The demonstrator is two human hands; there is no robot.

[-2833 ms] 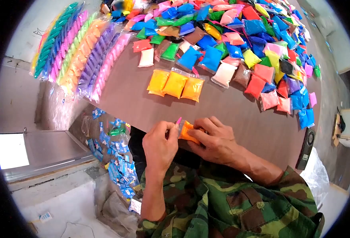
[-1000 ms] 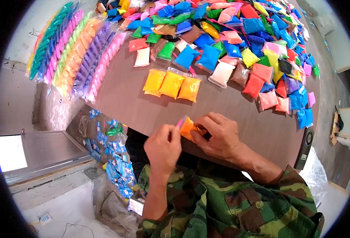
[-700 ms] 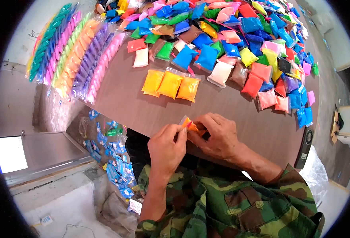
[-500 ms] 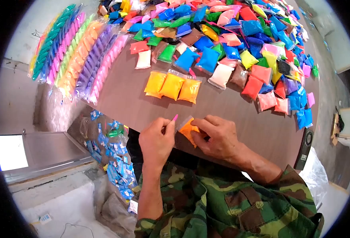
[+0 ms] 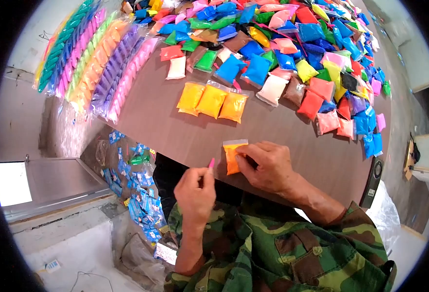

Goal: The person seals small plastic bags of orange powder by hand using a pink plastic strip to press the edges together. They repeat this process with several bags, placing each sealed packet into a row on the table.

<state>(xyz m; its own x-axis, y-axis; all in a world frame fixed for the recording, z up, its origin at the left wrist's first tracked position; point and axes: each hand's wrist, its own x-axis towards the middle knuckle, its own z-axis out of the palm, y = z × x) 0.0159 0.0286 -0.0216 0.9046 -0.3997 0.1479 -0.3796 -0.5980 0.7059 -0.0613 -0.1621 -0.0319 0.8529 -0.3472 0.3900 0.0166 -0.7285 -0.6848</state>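
My right hand [image 5: 269, 166] pinches the right side of a small clear zip bag [image 5: 232, 160] filled with something orange, near the table's front edge. The bag stands nearly upright, its clear top strip facing away from me. To its left, my left hand [image 5: 195, 191] is closed round a thin pink stick-like piece [image 5: 211, 163], whose tip pokes up past the fingers; its kind I cannot make out. Beyond both hands, several yellow-orange filled bags [image 5: 211, 103] lie side by side on the brown table [image 5: 151, 117].
A large heap of small bags in many colours [image 5: 272, 34] covers the far side and right of the table. Long twisted packs in plastic sleeves [image 5: 110, 63] hang over the left edge. Blue packets [image 5: 144, 209] lie on the floor. A black device [image 5: 371, 182] sits at the right edge.
My left hand has moved down and slightly away from the orange bag with the pink piece. The bag has turned more upright in my right hand.
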